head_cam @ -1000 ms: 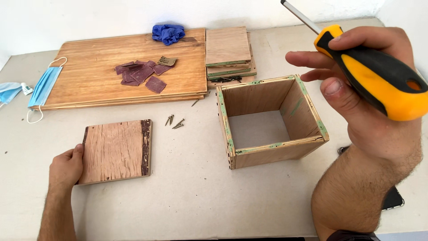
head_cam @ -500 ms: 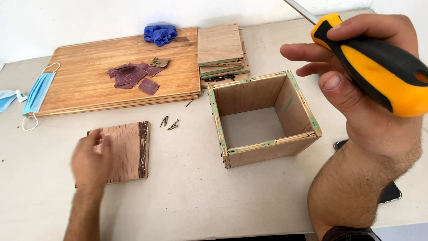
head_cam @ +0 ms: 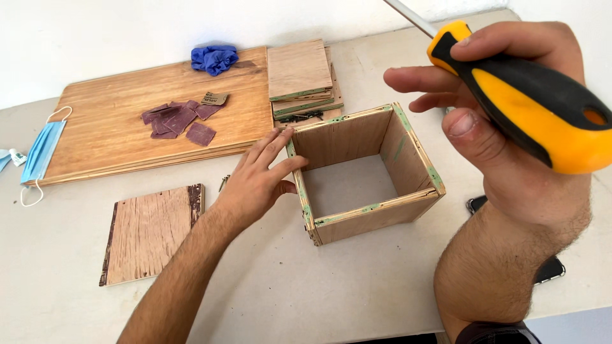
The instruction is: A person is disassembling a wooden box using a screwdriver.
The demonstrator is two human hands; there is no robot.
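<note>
An open square wooden box [head_cam: 373,216] with green-marked edges stands on the pale table [head_cam: 306,293]. My left hand [head_cam: 258,181] rests flat against the box's left wall, fingers spread, holding nothing. My right hand [head_cam: 510,140] is raised close to the camera at the right, gripping a screwdriver [head_cam: 529,95] by its yellow and black handle; the metal shaft points up and left, out of the frame. A loose square plywood panel [head_cam: 150,232] lies on the table to the left of my left forearm.
A large wooden board [head_cam: 121,114] at the back carries purple sandpaper scraps [head_cam: 182,121] and a blue glove [head_cam: 213,58]. Stacked plywood squares [head_cam: 299,76] sit behind the box. A blue face mask [head_cam: 41,153] lies at the left. A dark phone [head_cam: 548,267] peeks from under my right arm.
My left hand has left the loose plywood panel and moved right to the box's left wall. The right hand with the screwdriver stays raised, nearly unmoved.
</note>
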